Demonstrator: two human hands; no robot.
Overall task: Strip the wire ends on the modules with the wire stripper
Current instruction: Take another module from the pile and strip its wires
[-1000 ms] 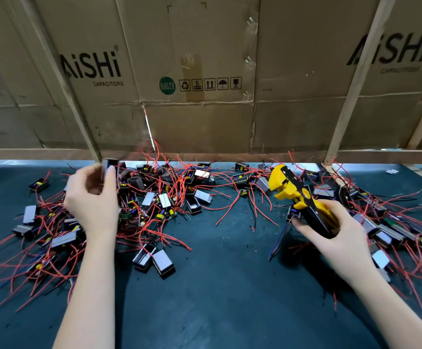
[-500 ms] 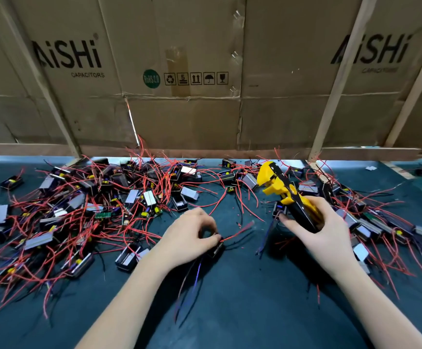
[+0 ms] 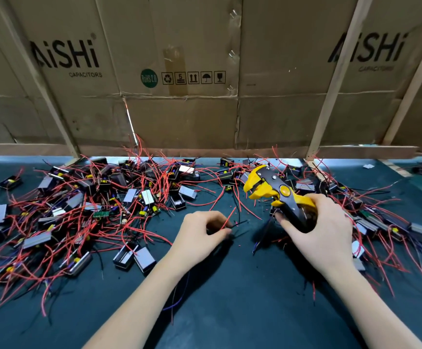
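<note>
Left hand [image 3: 201,238] pinches red wire [image 3: 230,217]; right hand [image 3: 323,230] grips wire stripper [image 3: 273,191].

Left hand [image 3: 201,231] left the pile, now pinching wires [image 3: 230,219] near centre.

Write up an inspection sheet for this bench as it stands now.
Surface: dark green mat, flecked with small red insulation bits.
Job's things: wire stripper, yellow and black, head pointing left and away; modules heaped at left, more at right.
Clutter: two modules lie apart from the heap.
Grips: right hand holds the stripper handles; left hand pinches red and black wire ends.
Cables: red wires tangled across both heaps, some black.
Surroundings: cardboard wall printed AiSHi Capacitors, wooden battens.
</note>
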